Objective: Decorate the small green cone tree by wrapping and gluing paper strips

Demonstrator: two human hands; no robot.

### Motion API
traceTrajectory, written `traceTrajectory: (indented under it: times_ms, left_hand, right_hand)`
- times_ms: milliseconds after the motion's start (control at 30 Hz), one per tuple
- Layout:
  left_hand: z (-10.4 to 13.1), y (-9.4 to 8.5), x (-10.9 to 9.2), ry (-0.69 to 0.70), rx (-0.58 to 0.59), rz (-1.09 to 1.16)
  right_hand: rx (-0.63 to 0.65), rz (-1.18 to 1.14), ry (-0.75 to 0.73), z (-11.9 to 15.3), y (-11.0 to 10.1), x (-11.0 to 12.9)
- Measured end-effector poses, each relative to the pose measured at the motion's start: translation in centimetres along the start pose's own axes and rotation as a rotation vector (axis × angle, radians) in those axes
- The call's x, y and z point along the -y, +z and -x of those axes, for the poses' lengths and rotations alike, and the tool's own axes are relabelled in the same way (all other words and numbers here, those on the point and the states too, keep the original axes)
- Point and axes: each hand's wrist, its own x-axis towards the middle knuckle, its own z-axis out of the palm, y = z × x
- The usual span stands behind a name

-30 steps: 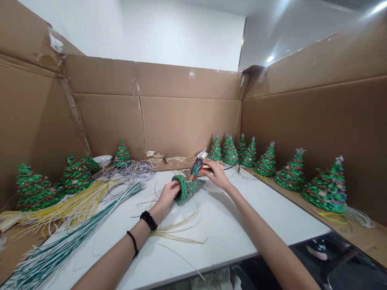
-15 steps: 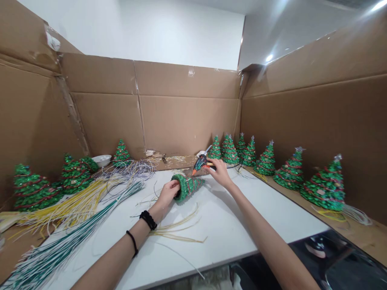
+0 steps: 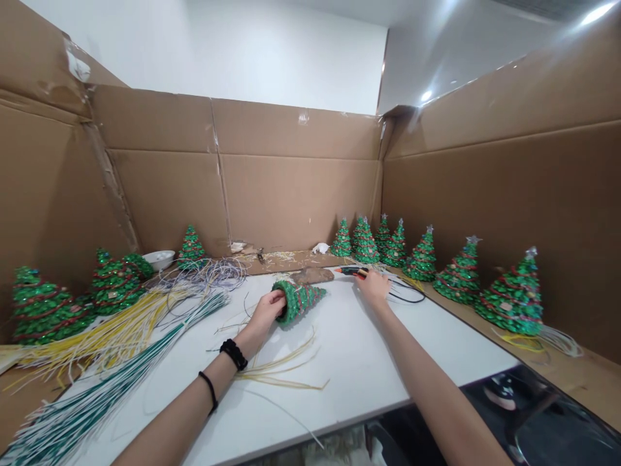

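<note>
A small green Christmas tree point(image 3: 301, 301) with reddish garland lies on its side over the white board, tip to the right. My left hand point(image 3: 268, 310) grips its hollow base, the fingertips hidden inside the rim. To the right, my right hand point(image 3: 372, 286) is closed on a black glue gun point(image 3: 353, 271) with an orange nozzle pointing left. The gun lies low, at the board's far edge, apart from the tree. A brown stained patch point(image 3: 313, 276) lies between the nozzle and the tree.
Finished trees point(image 3: 456, 272) line the right side, and more trees point(image 3: 119, 281) stand at left. Bundles of green-white strands point(image 3: 130, 366) and yellow strands point(image 3: 111, 323) spread over the left. A white bowl point(image 3: 159, 260) sits behind. Cardboard walls point(image 3: 295, 188) surround the white board point(image 3: 359, 369).
My right hand has moved the glue gun right, away from the tree, and lowered it from tilted to nearly flat. My left hand still holds the tree in about the same place.
</note>
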Motion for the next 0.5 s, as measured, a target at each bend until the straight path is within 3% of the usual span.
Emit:
traceTrajectory:
  times_ms: [200, 367, 500]
  left_hand:
    - [-0.1, -0.2, 0.3, 0.002, 0.036, -0.016]
    - [-0.3, -0.4, 0.5, 0.019, 0.042, -0.011]
    - [-0.5, -0.4, 0.7, 0.003, 0.028, -0.016]
  right_hand:
    - [0.138, -0.008, 0.072, 1.2, -0.1, 0.8]
    - [0.134, 0.053, 0.018, 1.6, -1.9, 3.5]
    - [0.232, -0.235, -0.100, 2.0, -2.4, 6.3]
